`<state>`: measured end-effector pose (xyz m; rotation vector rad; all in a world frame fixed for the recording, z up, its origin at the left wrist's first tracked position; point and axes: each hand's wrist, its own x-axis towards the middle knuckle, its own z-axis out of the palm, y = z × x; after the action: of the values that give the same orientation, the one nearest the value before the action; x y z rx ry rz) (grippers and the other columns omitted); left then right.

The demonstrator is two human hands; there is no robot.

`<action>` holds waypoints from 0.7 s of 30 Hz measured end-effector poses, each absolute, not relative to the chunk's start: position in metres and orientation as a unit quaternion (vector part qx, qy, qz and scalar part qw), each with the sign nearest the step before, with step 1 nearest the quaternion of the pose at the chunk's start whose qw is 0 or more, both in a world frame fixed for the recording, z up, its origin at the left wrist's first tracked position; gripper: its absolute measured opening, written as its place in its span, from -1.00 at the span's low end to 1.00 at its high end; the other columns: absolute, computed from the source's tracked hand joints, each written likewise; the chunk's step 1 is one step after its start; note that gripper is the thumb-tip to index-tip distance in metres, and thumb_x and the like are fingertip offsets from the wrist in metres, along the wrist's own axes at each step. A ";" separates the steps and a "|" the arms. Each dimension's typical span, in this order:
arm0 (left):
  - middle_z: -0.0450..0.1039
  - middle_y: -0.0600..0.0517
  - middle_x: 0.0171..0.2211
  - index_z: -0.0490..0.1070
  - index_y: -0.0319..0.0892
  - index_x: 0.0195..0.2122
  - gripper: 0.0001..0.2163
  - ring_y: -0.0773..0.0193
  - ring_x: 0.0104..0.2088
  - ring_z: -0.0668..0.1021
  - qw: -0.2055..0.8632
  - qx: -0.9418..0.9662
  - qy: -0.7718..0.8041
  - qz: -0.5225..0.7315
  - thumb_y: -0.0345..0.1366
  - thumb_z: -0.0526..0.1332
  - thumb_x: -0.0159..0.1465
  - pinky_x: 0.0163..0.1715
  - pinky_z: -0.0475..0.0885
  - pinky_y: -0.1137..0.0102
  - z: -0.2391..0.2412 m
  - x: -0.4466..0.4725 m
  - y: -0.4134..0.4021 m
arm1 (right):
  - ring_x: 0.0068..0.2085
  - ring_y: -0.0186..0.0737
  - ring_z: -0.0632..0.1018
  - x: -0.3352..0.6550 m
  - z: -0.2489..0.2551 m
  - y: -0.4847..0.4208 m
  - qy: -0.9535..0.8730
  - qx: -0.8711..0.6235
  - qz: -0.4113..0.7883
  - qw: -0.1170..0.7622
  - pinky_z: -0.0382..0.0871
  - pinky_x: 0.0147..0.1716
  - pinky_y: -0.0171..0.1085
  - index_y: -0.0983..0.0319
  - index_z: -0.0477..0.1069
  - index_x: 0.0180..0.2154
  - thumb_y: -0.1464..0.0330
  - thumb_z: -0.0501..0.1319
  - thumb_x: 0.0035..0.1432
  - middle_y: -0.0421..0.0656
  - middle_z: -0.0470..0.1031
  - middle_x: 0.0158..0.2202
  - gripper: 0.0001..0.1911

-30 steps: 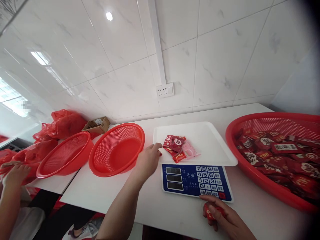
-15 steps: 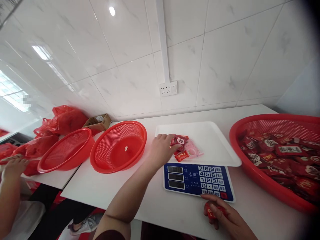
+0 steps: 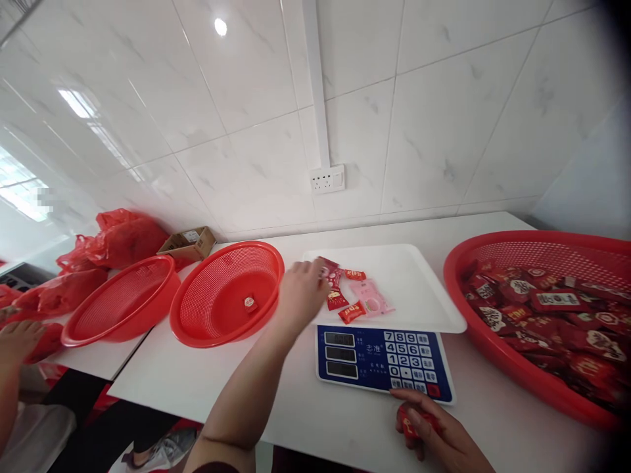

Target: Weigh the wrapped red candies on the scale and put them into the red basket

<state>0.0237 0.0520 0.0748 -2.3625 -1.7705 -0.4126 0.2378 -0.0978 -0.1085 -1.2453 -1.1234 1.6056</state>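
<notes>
My left hand (image 3: 302, 289) is over the left end of the white weighing tray (image 3: 419, 282), its fingers closed on red snack packets (image 3: 334, 279) that hang from the fingertips. Just right of them, a pink packet (image 3: 371, 297) and small red packets (image 3: 351, 313) lie on the tray. The tray sits on a blue digital scale (image 3: 365, 351) with a keypad. At the scale's front right corner, my right hand (image 3: 441, 430) is curled around small red-wrapped candies (image 3: 415, 422); how many it holds is partly hidden.
A large red basket (image 3: 456, 269) full of red packets stands on the right. Left of the scale is a red basket (image 3: 197, 309) with one small packet inside, then another red basket (image 3: 118, 299). Red bags (image 3: 131, 240) and a cardboard box (image 3: 190, 243) sit behind. A co-worker's hand (image 3: 20, 338) shows far left.
My left hand has drawn red packets leftward, away from the pink packet. The packets left on the tray now show more fully. My right hand keeps its hold; the view has shifted slightly.
</notes>
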 end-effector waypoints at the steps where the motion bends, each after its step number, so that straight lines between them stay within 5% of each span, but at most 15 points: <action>1: 0.48 -0.02 -0.21 0.33 -0.13 -0.12 -0.80 0.10 -0.17 0.46 0.113 -0.756 -0.622 -0.168 -0.38 0.11 0.23 -0.22 0.35 0.29 0.079 0.008 0.052 | -0.45 -0.24 0.44 0.238 -0.109 -0.098 -0.441 -0.491 0.636 0.399 0.34 -0.51 -0.27 0.22 0.39 -0.05 -0.08 0.10 0.11 -0.16 0.40 -0.44 -0.42; 5: 0.45 -0.11 -0.14 0.36 -0.15 -0.09 -0.79 -0.01 -0.11 0.43 0.184 -0.673 -0.693 -0.179 -0.26 0.11 0.28 -0.18 0.34 0.19 0.087 -0.038 0.054 | -0.47 -0.25 0.43 0.235 -0.107 -0.099 -0.428 -0.495 0.643 0.399 0.34 -0.51 -0.28 0.22 0.41 -0.07 -0.11 0.12 0.07 -0.17 0.40 -0.46 -0.40; 9: 0.44 -0.09 -0.06 0.33 -0.16 -0.03 -0.74 0.06 -0.03 0.42 0.115 -0.755 -0.633 -0.128 -0.17 0.07 0.33 -0.07 0.31 0.24 0.075 -0.017 0.056 | -0.51 -0.28 0.41 0.229 -0.098 -0.100 -0.400 -0.514 0.629 0.426 0.30 -0.56 -0.30 0.22 0.43 -0.12 -0.12 0.15 0.02 -0.19 0.40 -0.50 -0.39; 15: 0.51 -0.08 -0.22 0.36 -0.16 -0.11 -0.71 0.06 -0.13 0.48 0.054 -0.813 -0.577 -0.052 -0.09 0.05 0.33 -0.16 0.34 0.26 0.056 0.047 0.076 | -0.48 -0.25 0.43 0.232 -0.089 -0.098 -0.424 -0.507 0.630 0.408 0.34 -0.52 -0.28 0.25 0.43 -0.12 -0.13 0.17 -0.01 -0.18 0.41 -0.49 -0.37; 21: 0.51 -0.04 -0.24 0.34 -0.13 -0.09 -0.78 0.14 -0.21 0.52 0.038 -0.813 -0.579 -0.047 -0.30 0.12 0.24 -0.28 0.36 0.35 0.057 0.052 0.086 | -0.51 -0.26 0.41 0.224 -0.077 -0.103 -0.400 -0.543 0.581 0.456 0.31 -0.54 -0.29 0.24 0.45 -0.17 -0.12 0.17 -0.01 -0.21 0.38 -0.54 -0.40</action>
<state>0.0524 0.0856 0.0571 -2.4937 -1.7770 -0.1446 0.2240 -0.1031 -0.0774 -1.3387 -0.9875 1.4317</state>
